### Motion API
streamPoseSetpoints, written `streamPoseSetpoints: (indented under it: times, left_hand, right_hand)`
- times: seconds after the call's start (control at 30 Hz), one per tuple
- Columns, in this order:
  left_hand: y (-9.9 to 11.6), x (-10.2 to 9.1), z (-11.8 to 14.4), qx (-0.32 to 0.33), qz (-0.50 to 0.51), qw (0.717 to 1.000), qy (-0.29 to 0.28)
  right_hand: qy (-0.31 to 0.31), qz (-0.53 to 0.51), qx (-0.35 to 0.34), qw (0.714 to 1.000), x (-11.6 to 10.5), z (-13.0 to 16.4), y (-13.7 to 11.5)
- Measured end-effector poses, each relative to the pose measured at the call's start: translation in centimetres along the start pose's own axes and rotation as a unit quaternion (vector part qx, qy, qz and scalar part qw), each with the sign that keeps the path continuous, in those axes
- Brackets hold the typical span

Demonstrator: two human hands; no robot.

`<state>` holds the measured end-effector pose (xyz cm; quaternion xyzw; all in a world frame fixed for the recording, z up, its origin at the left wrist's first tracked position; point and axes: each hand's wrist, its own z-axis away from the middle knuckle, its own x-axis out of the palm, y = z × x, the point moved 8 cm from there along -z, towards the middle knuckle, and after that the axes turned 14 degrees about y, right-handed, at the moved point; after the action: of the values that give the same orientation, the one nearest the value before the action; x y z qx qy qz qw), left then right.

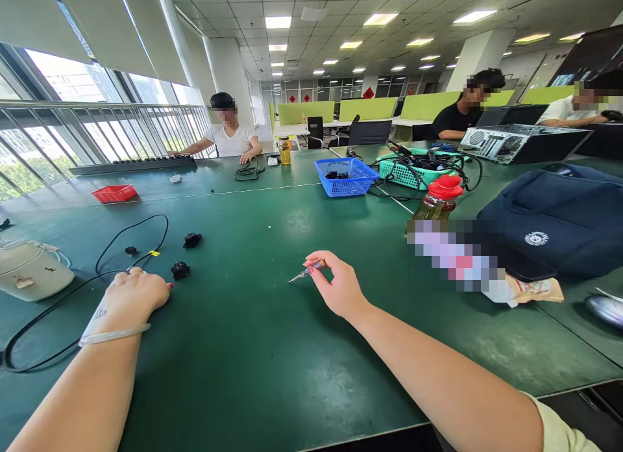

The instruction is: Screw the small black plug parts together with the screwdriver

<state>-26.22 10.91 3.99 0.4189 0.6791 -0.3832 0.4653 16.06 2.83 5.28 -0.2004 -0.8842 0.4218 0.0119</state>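
My right hand (335, 283) is closed in a pinch round a slim screwdriver (314, 269) with a see-through handle. Its thin metal tip points left and down, close over the green table. Further left, my left hand (134, 293) lies knuckles up with its fingers curled and mostly hidden. A thin black cable (168, 225) with a yellow tag runs in to those fingers and loops out beyond them. Just right of that hand sits a small black lump-like part (180, 270). Another black part (192, 239) lies behind it, and a smaller one (131, 251) inside the cable loop.
A whitish rounded container (34, 270) stands at far left, a red tray (114, 193) behind. Blue (345, 186) and green baskets (402, 173), a red-capped bottle (438, 199), a dark bag (559, 212) and an opened computer case (525, 143) are rightward. Several people sit around.
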Motion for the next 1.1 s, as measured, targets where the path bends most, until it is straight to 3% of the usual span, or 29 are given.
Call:
streamPoseSetpoints:
  times: [0.1,0.23,0.4,0.53,0.6,0.8,1.1]
  left_hand:
    - [-0.3,0.4,0.4,-0.028,-0.063,0.996,-0.048]
    - [0.0,-0.3,0.5,-0.015,-0.071,0.997,-0.042]
    - [-0.2,-1.2,0.0,-0.037,-0.018,0.999,0.025]
    - [1.8,-2.4,0.0,0.029,0.039,0.991,0.121]
    - [2.8,-2.6,0.2,0.061,0.052,0.987,0.138]
    - [4.5,-2.6,0.5,0.099,0.048,0.988,0.111]
    - [5.1,-1.8,-0.2,0.047,0.002,0.992,0.118]
  right_hand:
    - [0.004,0.000,0.000,1.000,0.0,0.0,0.2]
    - [0.006,-0.001,-0.002,1.000,-0.1,0.0,0.2]
    - [0.003,-0.001,0.001,1.000,0.0,-0.1,0.1]
    - [-0.001,-0.004,0.002,1.000,0.0,0.0,0.0]
    - [-0.001,-0.005,0.001,1.000,0.0,0.0,0.0]
    - [-0.001,0.001,0.003,1.000,-0.1,0.0,-0.1]
    - [-0.003,-0.003,-0.003,1.000,0.1,0.1,-0.1]
